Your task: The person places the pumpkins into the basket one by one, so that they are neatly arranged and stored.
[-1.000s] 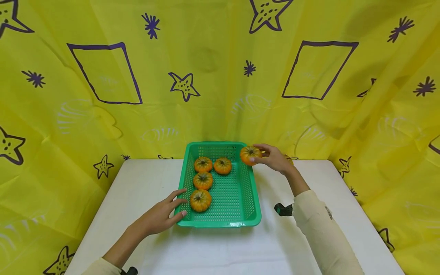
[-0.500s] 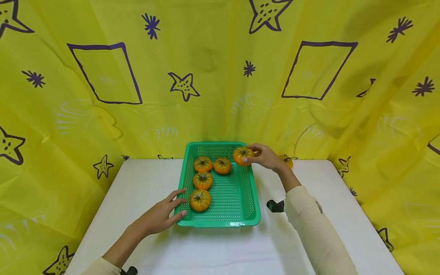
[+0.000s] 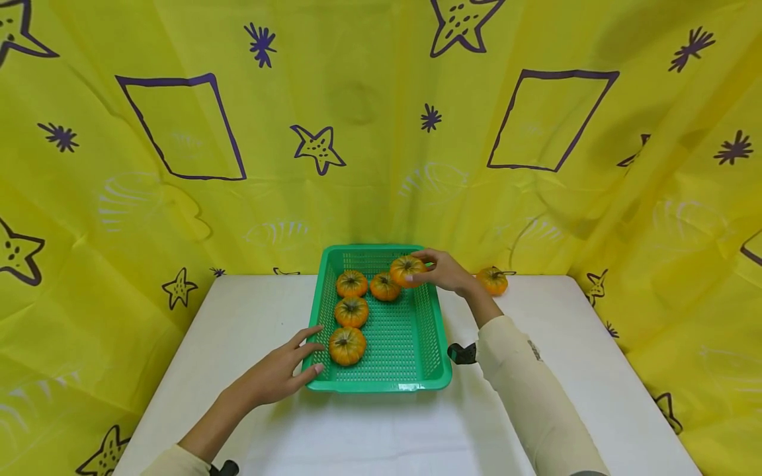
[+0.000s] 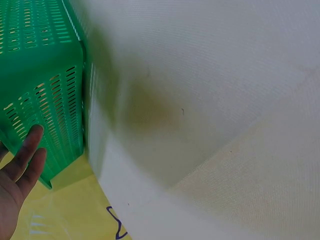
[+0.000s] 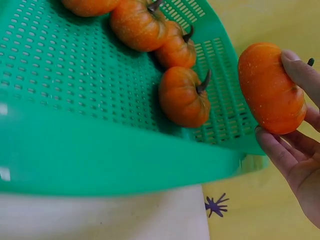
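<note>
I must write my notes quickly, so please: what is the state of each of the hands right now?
Left hand: open, at the side of the green basket, holding nothing.
Right hand: closed, holding an orange pumpkin.

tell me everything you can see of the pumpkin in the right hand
The held pumpkin is small, squat and orange, with rounded ribs, a smooth-looking skin dotted with pale flecks, and greenish tones round its top. A short dark stem shows past the thumb. Thumb and fingers of the right hand pinch it, its top facing roughly upward, above the far right part of the green basket. The right wrist view shows a gap between it and the nearest basket pumpkin.
</note>
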{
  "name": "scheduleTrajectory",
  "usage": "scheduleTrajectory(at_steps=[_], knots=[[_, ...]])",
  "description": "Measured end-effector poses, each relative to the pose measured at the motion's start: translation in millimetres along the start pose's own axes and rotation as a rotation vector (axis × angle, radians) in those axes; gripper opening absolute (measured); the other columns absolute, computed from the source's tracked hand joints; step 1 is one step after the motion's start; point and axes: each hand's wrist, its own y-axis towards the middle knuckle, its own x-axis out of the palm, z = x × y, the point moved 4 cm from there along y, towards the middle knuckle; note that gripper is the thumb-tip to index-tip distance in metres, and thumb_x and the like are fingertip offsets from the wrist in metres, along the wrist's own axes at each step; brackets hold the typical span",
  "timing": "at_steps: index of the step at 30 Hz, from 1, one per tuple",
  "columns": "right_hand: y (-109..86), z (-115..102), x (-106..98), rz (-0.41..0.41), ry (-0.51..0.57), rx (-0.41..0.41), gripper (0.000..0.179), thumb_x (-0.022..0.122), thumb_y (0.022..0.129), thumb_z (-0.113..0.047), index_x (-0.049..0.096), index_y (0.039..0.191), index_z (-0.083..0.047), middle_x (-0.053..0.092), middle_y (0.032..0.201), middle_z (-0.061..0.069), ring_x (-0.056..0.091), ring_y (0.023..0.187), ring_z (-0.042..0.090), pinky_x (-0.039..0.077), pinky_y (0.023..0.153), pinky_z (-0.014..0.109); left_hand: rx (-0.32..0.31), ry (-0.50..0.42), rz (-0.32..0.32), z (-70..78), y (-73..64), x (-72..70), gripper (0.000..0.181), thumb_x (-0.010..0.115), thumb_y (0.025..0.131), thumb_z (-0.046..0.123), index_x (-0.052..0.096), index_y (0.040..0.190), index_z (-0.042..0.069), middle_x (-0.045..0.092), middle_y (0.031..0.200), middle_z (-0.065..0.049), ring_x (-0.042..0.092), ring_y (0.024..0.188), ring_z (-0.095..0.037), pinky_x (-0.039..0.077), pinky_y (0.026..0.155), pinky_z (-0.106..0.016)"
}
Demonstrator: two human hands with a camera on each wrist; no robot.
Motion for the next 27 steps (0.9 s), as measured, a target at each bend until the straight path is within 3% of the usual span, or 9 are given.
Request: scheduleTrajectory(at_steps=[16, 27], knots=[[19.4, -7, 31, -0.076, -0.028, 0.017, 0.065, 0.076, 0.091, -0.025, 0.048, 0.147, -0.006, 0.041, 0.152, 0.021, 0.04, 0.139, 0.041, 0.044, 0.108, 0.054, 0.019, -0.006, 0.021, 0.5, -1.2, -0.7, 0.044, 0.051, 0.105, 0.043, 0.061, 0.134, 0.011, 0.034, 0.16, -0.009, 0.061, 0.124, -0.033, 0.054, 0.094, -0.052], [24.6, -9, 46, -0.165, -0.072, 0.046, 0.062, 0.078, 0.088, -0.023, 0.053, 0.143, -0.008, 0.046, 0.146, 0.023, 0.046, 0.133, 0.041, 0.046, 0.105, 0.053, 0.019, -0.009, 0.025, 1.1, -1.4, -1.2, 0.044, 0.051, 0.105, 0.042, 0.061, 0.134, 0.011, 0.034, 0.16, -0.009, 0.062, 0.124, -0.032, 0.054, 0.093, -0.052]])
